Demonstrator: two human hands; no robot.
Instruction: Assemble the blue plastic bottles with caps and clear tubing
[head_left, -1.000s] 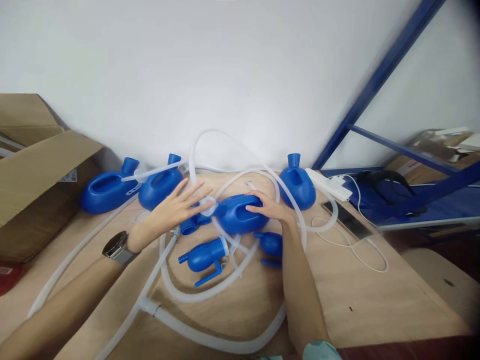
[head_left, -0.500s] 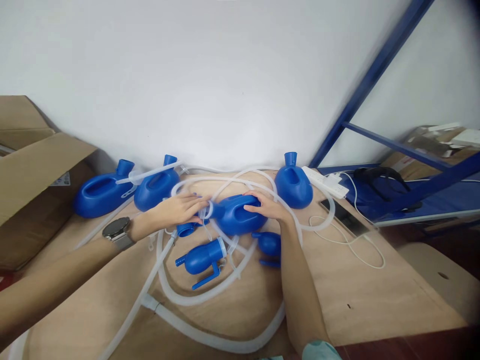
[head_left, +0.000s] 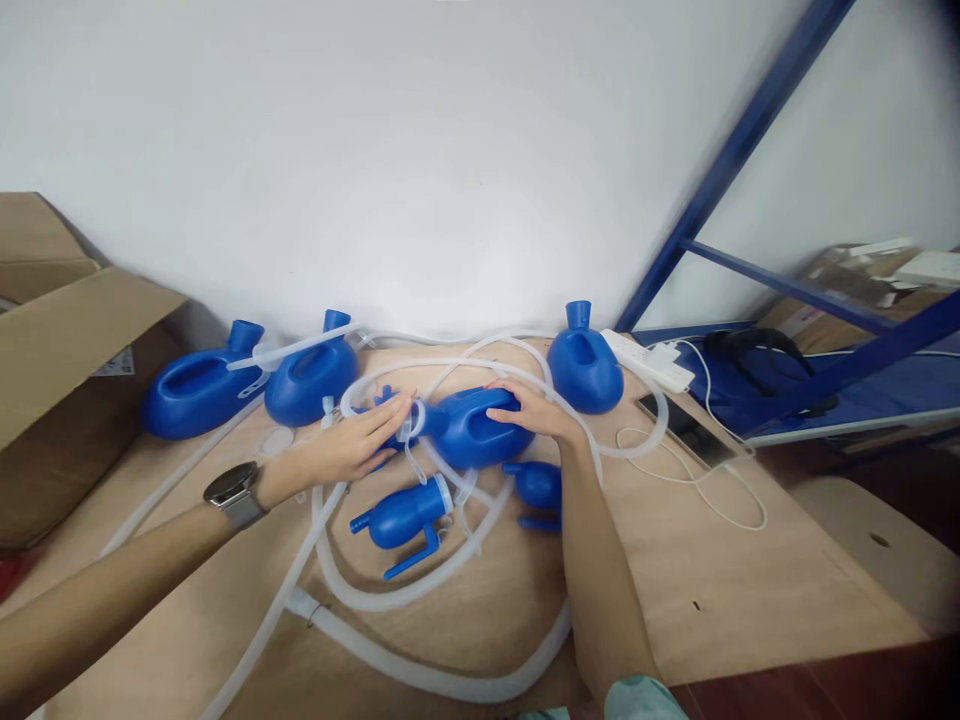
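Note:
A blue plastic urinal bottle [head_left: 469,440] lies on its side mid-table, its neck toward the left. My right hand [head_left: 534,410] grips its handle, the thumb at the handle opening. At the neck sits a whitish cap ring [head_left: 418,418] with a small strap hanging down. My left hand [head_left: 367,435] is against this mouth end, fingers stretched out nearly straight. Behind it, partly hidden, is a blue fitting [head_left: 386,393]. Closer to me lies a blue bulb-shaped funnel piece [head_left: 405,517] with a handle and a translucent rim. A similar blue piece [head_left: 538,485] is partly behind my right forearm.
Blue bottles stand at the back: two left [head_left: 195,395] [head_left: 311,380], one right [head_left: 585,370]. Translucent hoses [head_left: 442,685] loop over the wooden table [head_left: 750,590]. A cardboard box [head_left: 82,390] is left; a power strip [head_left: 649,360], phone [head_left: 686,432] and blue metal frame [head_left: 739,160] are right.
My left hand's fingers have straightened and the hand has shifted slightly down and left at the bottle's mouth. More of the blue fitting shows behind it. My right hand keeps its grip.

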